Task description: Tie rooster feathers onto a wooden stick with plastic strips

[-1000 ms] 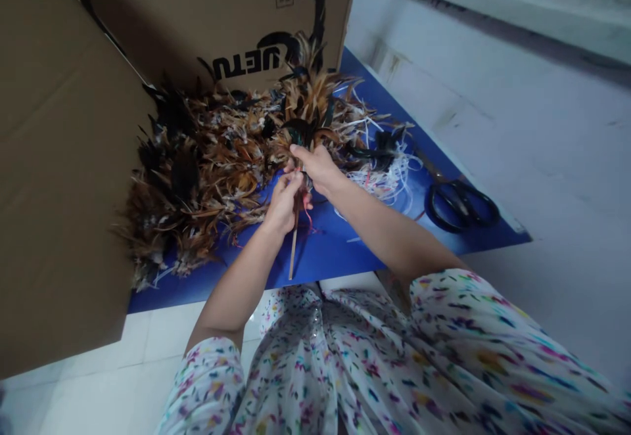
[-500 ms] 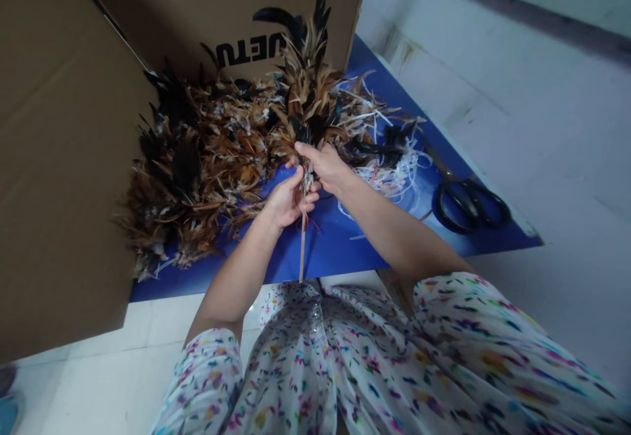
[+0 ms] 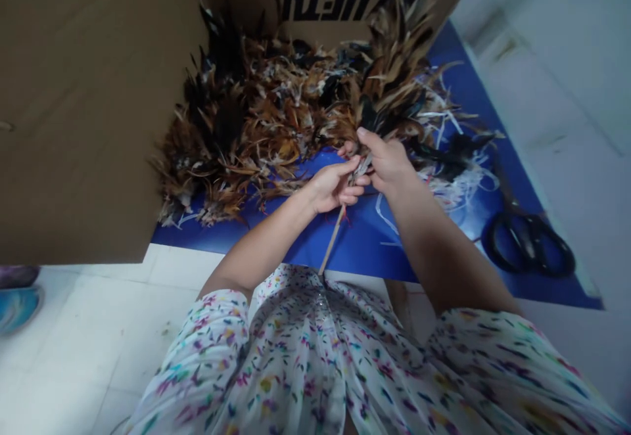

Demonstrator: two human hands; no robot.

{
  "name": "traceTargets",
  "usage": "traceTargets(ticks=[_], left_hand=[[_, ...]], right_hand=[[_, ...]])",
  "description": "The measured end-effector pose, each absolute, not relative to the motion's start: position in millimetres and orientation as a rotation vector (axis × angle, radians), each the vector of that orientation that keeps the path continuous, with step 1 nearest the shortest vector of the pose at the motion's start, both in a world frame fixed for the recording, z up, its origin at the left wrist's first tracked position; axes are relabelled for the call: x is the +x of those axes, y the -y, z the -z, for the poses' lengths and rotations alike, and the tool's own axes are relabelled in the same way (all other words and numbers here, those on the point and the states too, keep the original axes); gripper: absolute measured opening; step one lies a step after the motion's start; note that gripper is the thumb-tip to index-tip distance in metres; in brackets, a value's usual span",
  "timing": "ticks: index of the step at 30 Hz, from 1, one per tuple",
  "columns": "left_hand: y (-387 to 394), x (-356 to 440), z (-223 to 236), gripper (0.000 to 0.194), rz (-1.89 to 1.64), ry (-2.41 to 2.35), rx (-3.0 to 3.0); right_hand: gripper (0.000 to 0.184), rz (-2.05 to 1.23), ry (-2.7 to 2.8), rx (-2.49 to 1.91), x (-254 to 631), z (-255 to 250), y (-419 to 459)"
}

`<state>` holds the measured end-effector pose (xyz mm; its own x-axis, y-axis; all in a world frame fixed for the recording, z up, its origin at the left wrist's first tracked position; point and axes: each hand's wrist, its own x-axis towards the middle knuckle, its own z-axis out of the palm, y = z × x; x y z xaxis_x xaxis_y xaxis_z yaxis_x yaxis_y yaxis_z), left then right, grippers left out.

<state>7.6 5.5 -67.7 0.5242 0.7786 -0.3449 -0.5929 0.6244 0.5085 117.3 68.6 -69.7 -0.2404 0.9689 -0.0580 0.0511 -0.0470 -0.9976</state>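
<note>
Both hands meet on a feather duster, whose brown and black feathers point up and to the right. My left hand is closed around its lower part, where a thin wooden stick comes out below toward my body. My right hand grips the base of the feathers, just above and to the right of the left, with the thumb lying along it. What lies inside the fingers is mostly hidden. Behind the hands a wide heap of brown and black feathers covers the blue tabletop.
Black-handled scissors lie at the table's right end. Near them is a tangle of white strips. Large cardboard boxes stand at the left and back. A pale wall runs along the right.
The feather duster now leans right, where it stood nearly upright. The camera view has shifted, so hands and scissors appear farther right. Both hands keep their hold.
</note>
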Motion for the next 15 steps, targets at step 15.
traceTargets(ticks=[15], left_hand=[[-5.5, 22.5, 77.3, 0.030, -1.039, -0.727, 0.288]], right_hand=[[0.032, -0.920, 1.765, -1.123, 140.9, 63.9, -81.3]])
